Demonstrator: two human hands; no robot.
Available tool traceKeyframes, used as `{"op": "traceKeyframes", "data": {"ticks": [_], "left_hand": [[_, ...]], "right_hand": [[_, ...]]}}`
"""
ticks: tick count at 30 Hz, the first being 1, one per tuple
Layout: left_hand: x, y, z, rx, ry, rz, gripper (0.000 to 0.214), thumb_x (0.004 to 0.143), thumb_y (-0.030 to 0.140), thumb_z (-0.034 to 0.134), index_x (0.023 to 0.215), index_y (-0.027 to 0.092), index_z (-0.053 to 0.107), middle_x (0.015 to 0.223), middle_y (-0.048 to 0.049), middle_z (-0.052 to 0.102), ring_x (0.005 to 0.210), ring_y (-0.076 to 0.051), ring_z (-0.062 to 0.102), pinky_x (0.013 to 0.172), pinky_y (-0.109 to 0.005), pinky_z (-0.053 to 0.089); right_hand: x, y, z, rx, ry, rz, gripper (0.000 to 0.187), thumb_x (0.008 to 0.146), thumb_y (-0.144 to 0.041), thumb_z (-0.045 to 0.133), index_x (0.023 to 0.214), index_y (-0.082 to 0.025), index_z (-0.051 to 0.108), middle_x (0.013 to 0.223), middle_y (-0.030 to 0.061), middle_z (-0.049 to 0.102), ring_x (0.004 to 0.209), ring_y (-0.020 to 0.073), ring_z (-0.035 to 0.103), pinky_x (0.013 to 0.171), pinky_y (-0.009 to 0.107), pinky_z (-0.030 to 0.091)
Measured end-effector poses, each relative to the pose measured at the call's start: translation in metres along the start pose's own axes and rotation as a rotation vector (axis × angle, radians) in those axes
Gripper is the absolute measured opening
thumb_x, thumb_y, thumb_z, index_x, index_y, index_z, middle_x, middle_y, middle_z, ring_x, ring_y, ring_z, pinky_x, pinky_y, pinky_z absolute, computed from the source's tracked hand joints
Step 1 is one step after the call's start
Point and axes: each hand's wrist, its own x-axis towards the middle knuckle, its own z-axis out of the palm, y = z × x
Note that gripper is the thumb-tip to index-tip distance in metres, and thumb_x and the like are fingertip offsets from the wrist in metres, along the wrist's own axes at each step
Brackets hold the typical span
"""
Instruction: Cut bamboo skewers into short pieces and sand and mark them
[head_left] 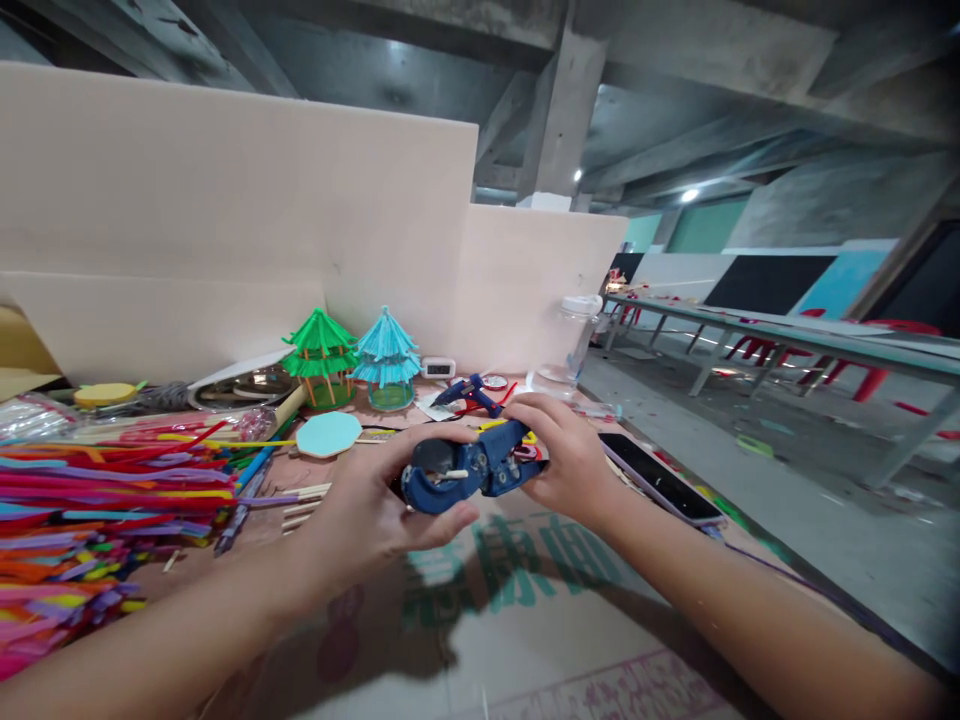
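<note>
Both hands meet over the table on a blue pipe cutter (491, 462) with a hooked jaw. My right hand (562, 450) is closed round its handles. My left hand (382, 490) curls about the jaw end, thumb below and fingers above. A short pale wooden stick (452, 474) lies across the jaw; whether my left fingers also pinch it is hidden. Behind the hands rests a blue glue gun (469, 393). Left of it stand two little pavilions with tiered roofs, one green (321, 355) and one light blue (386, 358). A pale octagonal piece (328, 434) is beside my left hand.
Colourful pipe cleaners (112, 500) heap up on the left. Several wooden sticks (304, 508) lie by my left wrist. A phone (660, 478) is beyond my right forearm. A clear jar (574, 340) and a small digital clock (438, 368) stand before the pale board (300, 220).
</note>
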Motion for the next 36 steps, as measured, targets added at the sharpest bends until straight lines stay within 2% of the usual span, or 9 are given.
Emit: {"op": "traceKeyframes", "data": {"ticks": [7,13,16,19,21,24,28,32,36], "left_hand": [[-0.001,-0.002,0.001,0.040,0.026,0.042,0.037,0.078,0.025,0.076,0.113,0.024,0.063,0.106,-0.0005,0.075,0.091,-0.016,0.071,0.079,-0.023,0.053],[-0.003,-0.003,0.002,-0.088,-0.055,-0.058,0.044,0.081,0.033,0.078,0.120,0.028,0.060,0.117,-0.0012,0.070,0.103,-0.017,0.067,0.085,-0.024,0.052],[-0.003,-0.010,0.003,-0.126,-0.110,-0.142,0.055,0.080,0.040,0.078,0.129,0.028,0.055,0.107,-0.0016,0.069,0.084,-0.015,0.065,0.069,-0.022,0.050],[-0.002,-0.022,0.002,-0.022,-0.127,-0.192,0.042,0.089,0.045,0.067,0.122,0.023,0.056,0.088,-0.0003,0.065,0.069,-0.014,0.056,0.061,-0.024,0.044],[-0.002,-0.028,0.001,0.101,-0.123,-0.173,0.028,0.096,0.044,0.053,0.109,0.020,0.059,0.087,-0.0023,0.065,0.075,-0.017,0.057,0.068,-0.027,0.044],[-0.001,-0.031,-0.001,0.217,-0.148,-0.128,0.030,0.101,0.040,0.039,0.101,0.019,0.061,0.088,-0.0036,0.065,0.079,-0.019,0.057,0.071,-0.028,0.042],[0.000,-0.030,-0.002,0.239,-0.163,-0.113,0.031,0.102,0.038,0.037,0.103,0.021,0.063,0.078,-0.0003,0.061,0.070,-0.017,0.054,0.064,-0.027,0.039],[-0.001,-0.032,-0.001,0.250,-0.161,-0.131,0.032,0.102,0.039,0.037,0.102,0.021,0.063,0.080,-0.0007,0.062,0.072,-0.018,0.056,0.064,-0.027,0.039],[0.002,-0.034,-0.002,0.271,-0.162,-0.147,0.035,0.101,0.041,0.033,0.097,0.021,0.062,0.082,-0.0020,0.065,0.075,-0.019,0.061,0.066,-0.027,0.042]], "right_hand": [[0.001,-0.004,0.004,0.018,0.030,0.038,0.042,0.075,-0.021,0.062,0.117,-0.019,0.056,0.107,0.0146,0.070,0.100,0.0315,0.068,0.085,0.046,0.055],[-0.005,0.006,0.006,0.053,-0.010,0.044,0.033,0.073,-0.017,0.062,0.106,-0.021,0.060,0.101,0.0106,0.074,0.094,0.0288,0.071,0.083,0.042,0.055],[-0.006,0.013,0.006,0.037,-0.035,0.082,0.028,0.074,-0.019,0.064,0.102,-0.021,0.062,0.098,0.0090,0.074,0.089,0.0274,0.071,0.080,0.039,0.054],[-0.005,0.020,0.004,0.006,-0.060,0.131,0.023,0.073,-0.024,0.068,0.095,-0.021,0.062,0.092,0.0083,0.074,0.081,0.0263,0.069,0.074,0.036,0.051],[-0.004,0.023,0.002,-0.016,-0.058,0.151,0.020,0.072,-0.027,0.070,0.089,-0.021,0.062,0.087,0.0080,0.073,0.077,0.0256,0.067,0.071,0.035,0.049],[-0.003,0.025,0.001,-0.030,-0.056,0.162,0.015,0.073,-0.029,0.069,0.080,-0.022,0.059,0.079,0.0068,0.071,0.072,0.0240,0.065,0.068,0.033,0.047],[-0.005,0.026,0.003,-0.015,-0.057,0.157,0.019,0.074,-0.034,0.072,0.078,-0.022,0.058,0.078,0.0061,0.071,0.071,0.0229,0.065,0.068,0.032,0.046],[-0.010,0.030,0.006,0.001,-0.088,0.173,0.018,0.075,-0.034,0.072,0.081,-0.021,0.061,0.084,0.0069,0.072,0.075,0.0228,0.066,0.069,0.031,0.048],[-0.013,0.037,0.009,-0.036,-0.078,0.211,0.013,0.079,-0.027,0.064,0.067,-0.022,0.059,0.071,0.0050,0.069,0.071,0.0219,0.065,0.071,0.031,0.048]]}}
